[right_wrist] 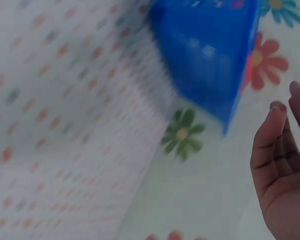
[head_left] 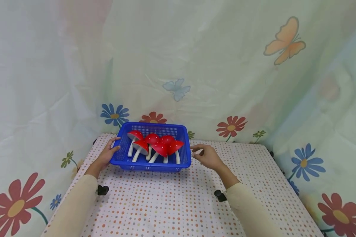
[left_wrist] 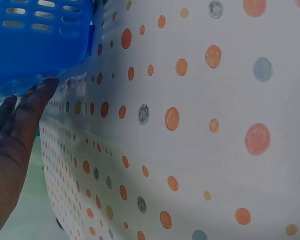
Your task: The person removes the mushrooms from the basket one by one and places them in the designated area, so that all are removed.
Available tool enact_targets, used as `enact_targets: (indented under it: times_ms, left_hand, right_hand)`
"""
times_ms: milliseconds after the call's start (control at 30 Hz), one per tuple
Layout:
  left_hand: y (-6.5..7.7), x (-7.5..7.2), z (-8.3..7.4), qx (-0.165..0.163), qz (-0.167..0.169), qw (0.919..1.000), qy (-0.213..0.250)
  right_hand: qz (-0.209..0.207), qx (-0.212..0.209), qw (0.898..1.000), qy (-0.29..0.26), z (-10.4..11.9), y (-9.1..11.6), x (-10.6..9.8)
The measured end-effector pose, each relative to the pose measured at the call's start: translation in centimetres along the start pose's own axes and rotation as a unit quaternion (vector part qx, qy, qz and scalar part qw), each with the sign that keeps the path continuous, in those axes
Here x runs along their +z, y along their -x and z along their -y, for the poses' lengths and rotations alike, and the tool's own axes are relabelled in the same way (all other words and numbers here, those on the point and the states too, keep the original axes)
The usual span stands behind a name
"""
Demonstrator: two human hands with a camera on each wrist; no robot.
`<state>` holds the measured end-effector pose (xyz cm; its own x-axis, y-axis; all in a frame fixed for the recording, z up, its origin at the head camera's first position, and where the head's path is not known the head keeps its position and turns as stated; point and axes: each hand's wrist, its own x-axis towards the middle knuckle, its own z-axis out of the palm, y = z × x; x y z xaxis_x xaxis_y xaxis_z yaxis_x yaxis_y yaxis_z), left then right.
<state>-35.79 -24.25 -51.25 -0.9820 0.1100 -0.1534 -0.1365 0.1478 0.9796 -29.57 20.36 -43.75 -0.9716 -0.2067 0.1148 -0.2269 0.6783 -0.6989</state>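
Note:
A blue plastic basket [head_left: 150, 167] holds several toy mushrooms [head_left: 151, 139] with red, white-dotted caps and white stems. My left hand [head_left: 106, 153] is at the basket's left side, and its fingertips touch the rim. Those fingers [left_wrist: 32, 107] look fairly straight in the left wrist view, right below the basket's blue edge [left_wrist: 37, 55]. My right hand [head_left: 207, 156] is just off the basket's right side, with fingers loosely bent and nothing between them. In the right wrist view a gap separates this hand [right_wrist: 285, 170] from the basket [right_wrist: 205, 55].
The basket is toward the back of a table [head_left: 154, 207] under a dotted cloth. Behind it hangs a pale curtain [head_left: 142, 65] printed with flowers and butterflies, which also lines both sides. A small black device [head_left: 102, 190] sits at each wrist.

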Motion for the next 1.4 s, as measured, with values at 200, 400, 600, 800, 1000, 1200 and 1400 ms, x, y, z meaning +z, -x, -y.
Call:
enact_targets:
  times_ms: [200, 400, 600, 800, 1000, 1200, 1400]
  left_hand:
    - [0.3, -0.2, -0.1, -0.005, -0.012, 0.9999, -0.01]
    - [0.1, 0.1, 0.1, -0.008, -0.007, 0.9999, -0.005]
    - [0.1, 0.4, 0.5, -0.01, -0.013, 0.9998, -0.013]
    - [-0.3, 0.2, 0.2, -0.016, -0.013, 0.9997, -0.017]
    - [-0.4, 0.2, 0.3, -0.023, -0.019, 0.9995, -0.014]
    - [-0.3, 0.3, 0.2, -0.025, -0.024, 0.9992, -0.02]
    - [-0.5, 0.2, 0.3, -0.02, -0.025, 0.9992, -0.025]
  right_hand:
    - [0.018, 0.02, 0.997, -0.074, 5.7, -2.8, 3.8]
    - [0.013, 0.029, 0.999, -0.038, 5.3, -5.0, 4.6]
    - [0.049, 0.015, 0.993, 0.105, 2.3, -6.3, 3.8]
    - [0.033, 0.001, 0.986, 0.162, 1.1, -6.8, 4.5]
    - [0.022, -0.008, 0.983, 0.18, 1.3, -7.3, 5.5]
    - [0.019, -0.022, 0.977, 0.21, 1.4, -7.4, 5.6]
    - [-0.007, -0.049, 0.972, 0.231, 1.1, -7.5, 5.7]
